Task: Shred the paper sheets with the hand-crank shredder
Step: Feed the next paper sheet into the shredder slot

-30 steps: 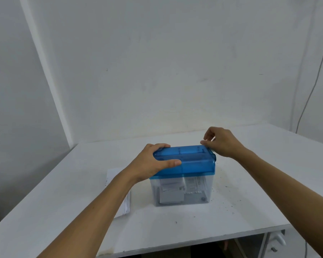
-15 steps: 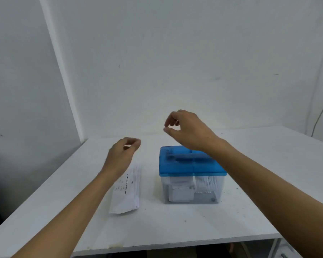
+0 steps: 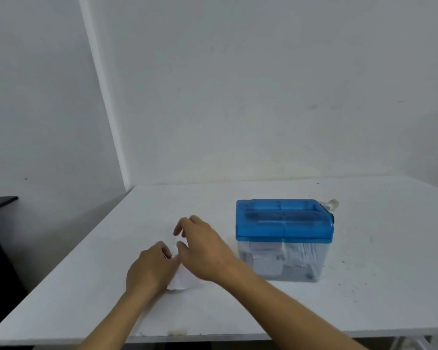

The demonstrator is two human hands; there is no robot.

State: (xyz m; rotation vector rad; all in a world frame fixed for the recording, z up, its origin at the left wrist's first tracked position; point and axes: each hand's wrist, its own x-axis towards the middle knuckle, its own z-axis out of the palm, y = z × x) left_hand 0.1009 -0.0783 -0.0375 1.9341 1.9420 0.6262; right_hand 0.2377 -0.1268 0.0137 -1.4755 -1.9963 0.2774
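Left hand (image 3: 149, 270) rests on the sheets (image 3: 185, 280), fingers curled at their left edge; whether it pinches any I cannot tell. Right hand (image 3: 205, 253) is over the same stack, fingers loosely spread, gripping nothing that shows. The sheets lie flat on the surface (image 3: 238, 311), near the shredder (image 3: 283, 221) and to its left. Paper is light, limp and apt to slide or cling sheet to sheet, so it is probably best to pin the stack with one hand, peel up a top corner between thumb and finger, and carry it by an edge.
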